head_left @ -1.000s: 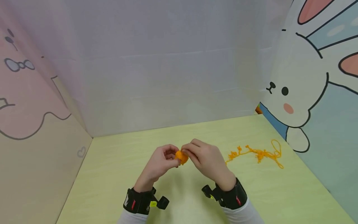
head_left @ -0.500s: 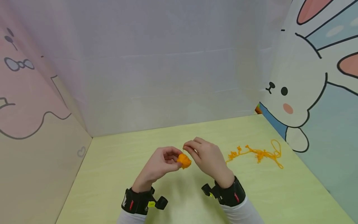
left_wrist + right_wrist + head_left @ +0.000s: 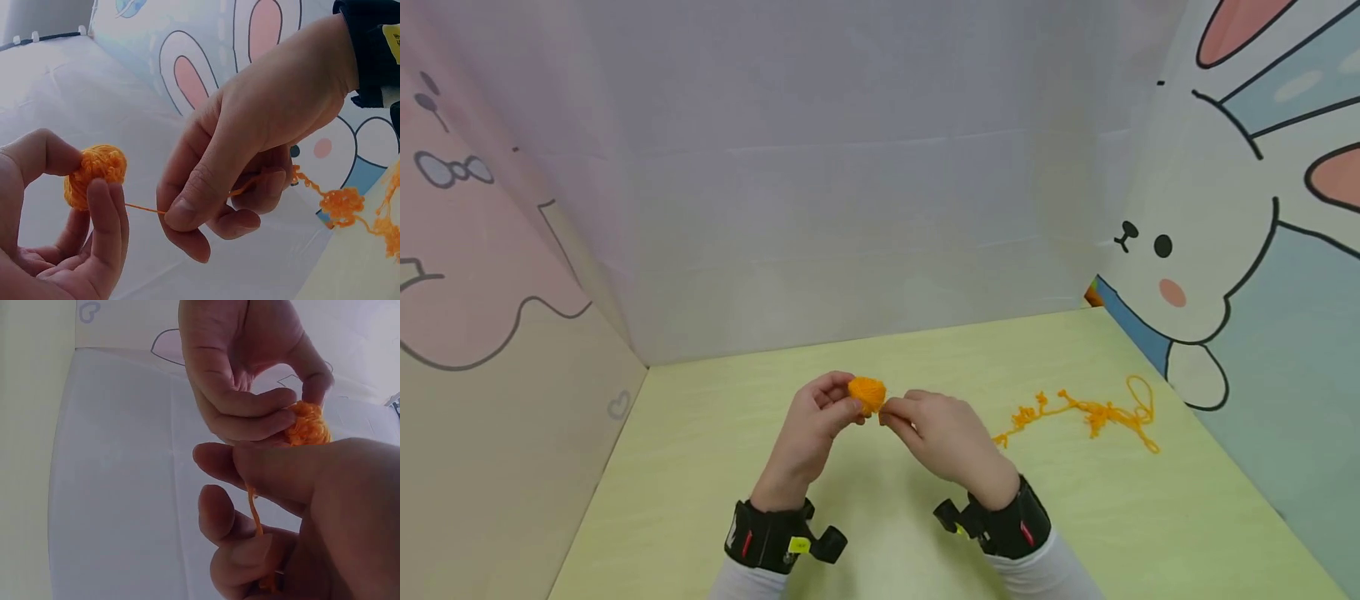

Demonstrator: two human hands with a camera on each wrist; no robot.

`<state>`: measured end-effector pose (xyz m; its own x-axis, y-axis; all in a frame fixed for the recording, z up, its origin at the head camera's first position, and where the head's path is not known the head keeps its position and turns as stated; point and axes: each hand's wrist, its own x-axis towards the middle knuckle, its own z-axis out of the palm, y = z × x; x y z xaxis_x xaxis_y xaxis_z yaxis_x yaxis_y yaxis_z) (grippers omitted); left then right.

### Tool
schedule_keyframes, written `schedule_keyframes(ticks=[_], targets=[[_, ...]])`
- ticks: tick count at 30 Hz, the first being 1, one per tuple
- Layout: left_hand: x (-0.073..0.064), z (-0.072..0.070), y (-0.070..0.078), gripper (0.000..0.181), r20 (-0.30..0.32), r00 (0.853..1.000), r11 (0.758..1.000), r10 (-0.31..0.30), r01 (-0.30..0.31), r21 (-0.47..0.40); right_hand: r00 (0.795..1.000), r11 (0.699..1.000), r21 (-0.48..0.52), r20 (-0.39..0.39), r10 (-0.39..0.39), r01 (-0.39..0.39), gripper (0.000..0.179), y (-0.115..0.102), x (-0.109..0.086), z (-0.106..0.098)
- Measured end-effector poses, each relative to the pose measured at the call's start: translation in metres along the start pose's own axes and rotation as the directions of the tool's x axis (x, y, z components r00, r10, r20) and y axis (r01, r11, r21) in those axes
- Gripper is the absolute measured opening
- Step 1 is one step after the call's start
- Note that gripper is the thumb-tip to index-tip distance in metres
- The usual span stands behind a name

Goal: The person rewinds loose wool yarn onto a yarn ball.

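A small orange ball of yarn is held between the thumb and fingers of my left hand, above the table. My right hand, just to its right, pinches the yarn strand between thumb and forefinger. In the left wrist view the strand runs taut from the ball to that pinch. Past it, the yarn passes under the curled fingers of the right hand, as the right wrist view shows too. A loose, tangled length of orange yarn lies on the table to the right.
The pale yellow-green table spreads under both hands. A white curtain hangs behind it. Printed panels stand at both sides, the right one with a rabbit. Each wrist wears a black camera band.
The left hand has turned the ball and raised it slightly leftward. My right hand has dropped from above the ball to its lower right side, still pinching the strand.
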<state>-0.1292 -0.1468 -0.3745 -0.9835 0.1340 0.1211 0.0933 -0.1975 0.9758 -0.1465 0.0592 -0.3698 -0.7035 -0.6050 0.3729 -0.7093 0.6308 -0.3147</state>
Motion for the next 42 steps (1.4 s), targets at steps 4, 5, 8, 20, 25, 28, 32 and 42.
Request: schedule_keyframes(ticks=[4,5,8,20,25,28,32,42], targets=[[0.001,-0.001,-0.001,0.025,-0.073,0.997,0.998,-0.029,0.026,-0.049,0.998,0.999,0.000,0.043,-0.038,0.038,0.013,-0.005,-0.001,-0.001],[0.002,-0.001,-0.001,0.025,-0.087,0.996,0.998,-0.033,0.028,-0.059,0.998,0.999,-0.002,0.048,-0.048,0.048,0.013,-0.006,-0.002,-0.001],[0.002,-0.002,-0.003,0.023,-0.116,0.993,0.996,-0.037,0.028,-0.080,0.996,0.997,0.004,0.055,-0.077,0.077,0.013,-0.009,-0.004,-0.002],[0.003,0.003,-0.012,0.025,-0.178,0.984,0.998,0.029,-0.017,0.065,0.988,0.988,0.011,0.018,-0.151,0.151,0.011,-0.013,-0.006,-0.008],[0.002,0.006,-0.010,0.025,-0.185,0.982,0.988,0.048,-0.019,0.153,0.986,0.987,0.023,-0.054,-0.159,0.160,0.010,-0.011,-0.006,-0.011],[0.002,0.007,-0.009,0.025,-0.145,0.988,0.979,0.056,-0.026,0.202,0.979,0.985,0.030,-0.120,-0.164,0.168,0.010,-0.008,-0.006,-0.013],[0.001,0.008,-0.009,0.025,-0.063,0.996,0.975,0.055,-0.040,0.221,0.964,0.985,0.009,-0.208,-0.166,0.172,0.010,-0.003,-0.005,-0.014],[-0.002,0.013,-0.003,0.024,0.089,0.996,0.948,-0.003,-0.025,0.316,0.934,0.988,0.003,-0.326,-0.147,0.156,0.010,0.009,-0.002,-0.015]])
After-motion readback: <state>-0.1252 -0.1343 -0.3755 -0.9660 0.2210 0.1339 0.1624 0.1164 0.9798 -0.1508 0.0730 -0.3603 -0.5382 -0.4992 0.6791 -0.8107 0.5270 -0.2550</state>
